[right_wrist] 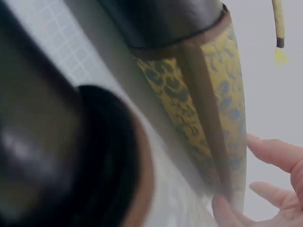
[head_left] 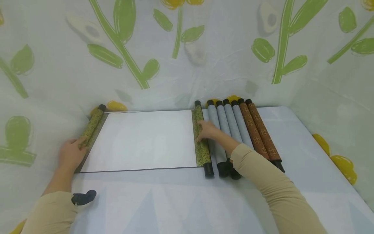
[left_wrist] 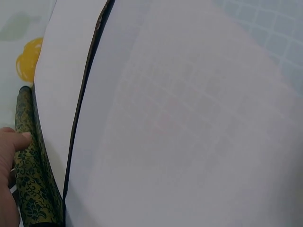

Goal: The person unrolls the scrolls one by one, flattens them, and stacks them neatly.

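Observation:
A hanging scroll with a blank white sheet (head_left: pixel 146 139) lies unrolled on the table. Its two ends are rolled, in green-gold patterned cloth with black knobs. At the scroll's left roll (head_left: pixel 93 126) my left hand (head_left: pixel 71 153) grips the side, and the left wrist view has the thumb lying on the patterned roll (left_wrist: pixel 29 161). My right hand (head_left: pixel 209 130) reaches over the right roll (head_left: pixel 204 151), fingertips at its inner edge. Seen from the right wrist, fingers (right_wrist: pixel 272 153) come round both sides of that yellow-patterned roll (right_wrist: pixel 229 109).
Right of the scroll lie several rolled scrolls side by side: grey ones (head_left: pixel 214 120) and brown patterned ones (head_left: pixel 264 133), with black knobs. My right forearm crosses over them. A wall covering with printed leaves (head_left: pixel 125 48) rises behind the pale table (head_left: pixel 175 201).

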`<state>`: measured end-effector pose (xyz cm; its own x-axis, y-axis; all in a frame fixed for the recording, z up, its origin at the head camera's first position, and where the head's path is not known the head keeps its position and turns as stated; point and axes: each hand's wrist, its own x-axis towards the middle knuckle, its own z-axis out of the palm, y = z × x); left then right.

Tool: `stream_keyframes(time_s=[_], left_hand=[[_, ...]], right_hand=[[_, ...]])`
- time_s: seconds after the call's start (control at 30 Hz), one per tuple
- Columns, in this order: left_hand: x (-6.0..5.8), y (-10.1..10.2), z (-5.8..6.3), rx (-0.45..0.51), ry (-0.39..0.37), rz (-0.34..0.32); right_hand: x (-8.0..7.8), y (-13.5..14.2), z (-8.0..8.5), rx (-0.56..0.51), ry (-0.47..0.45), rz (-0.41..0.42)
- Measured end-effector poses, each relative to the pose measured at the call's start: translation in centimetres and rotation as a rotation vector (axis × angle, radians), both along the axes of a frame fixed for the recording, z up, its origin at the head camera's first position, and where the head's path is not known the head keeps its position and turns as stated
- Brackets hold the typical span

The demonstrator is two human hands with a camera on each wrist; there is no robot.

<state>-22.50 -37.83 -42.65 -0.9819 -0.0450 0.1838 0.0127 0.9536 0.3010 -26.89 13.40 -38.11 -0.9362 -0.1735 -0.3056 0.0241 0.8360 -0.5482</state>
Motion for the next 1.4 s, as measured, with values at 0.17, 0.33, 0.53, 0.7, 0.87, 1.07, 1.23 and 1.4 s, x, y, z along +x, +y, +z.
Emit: stream_keyframes(time_s=[0.17,0.33,0.53,0.7,0.87,1.07,1.23,1.4], left_hand=[[-0.1,0.4,0.0,0.042,0.037,-0.006],[-0.1,1.3,0.3,0.104,0.037,-0.003],[-0.6,2.6,1.0,0.199,-0.008,0.0],[-0.9,3.7,1.4,0.213,0.022,-0.032],[-0.9,4.7,1.4,0.217,0.007,-0.016],[-0.9,5.8,1.5,0.178,0.04,-0.067],[-0.5,6.8,1.7,0.193,0.051,-0.103],[-0.4,7.8,2.0,0.241,0.067,-0.15]], right_hand=[[0.1,0.6,1.0,-0.118,-0.03,-0.001],[0.3,0.9,2.4,-0.216,-0.069,-0.001],[0.3,1.6,2.7,-0.203,-0.048,0.001],[0.6,2.0,2.7,-0.21,-0.028,0.001],[1.0,2.6,2.5,-0.259,0.007,0.052],[1.6,3.5,2.4,-0.283,0.066,0.118],[2.1,4.3,2.2,-0.255,0.103,0.138],[2.8,5.5,1.9,-0.227,0.131,0.151]])
